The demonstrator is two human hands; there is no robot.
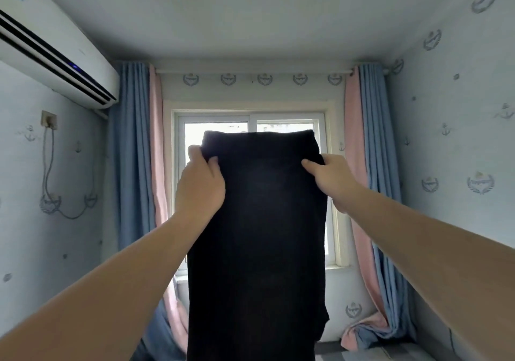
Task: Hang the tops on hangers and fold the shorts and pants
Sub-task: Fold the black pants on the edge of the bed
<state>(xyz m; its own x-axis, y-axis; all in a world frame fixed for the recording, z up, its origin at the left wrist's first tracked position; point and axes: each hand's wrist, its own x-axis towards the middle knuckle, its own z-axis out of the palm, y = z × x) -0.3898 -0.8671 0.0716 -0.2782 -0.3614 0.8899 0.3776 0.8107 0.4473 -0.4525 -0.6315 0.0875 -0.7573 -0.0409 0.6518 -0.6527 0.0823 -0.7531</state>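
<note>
A pair of black pants (259,235) hangs straight down in front of me, held up at arm's length against the window. My left hand (199,185) grips the waist end at its left edge, thumb over the front of the cloth. My right hand (328,178) pinches the right edge at the same height. The pants look doubled leg on leg, one long dark panel. Their lower end runs out of the bottom of the view. No hangers or other clothes are in sight.
A window (250,126) with blue and pink curtains (133,165) fills the far wall. An air conditioner (55,51) hangs high on the left wall, with a socket and cable (48,120) below it. Curtain cloth bunches on the sill at lower right (367,332).
</note>
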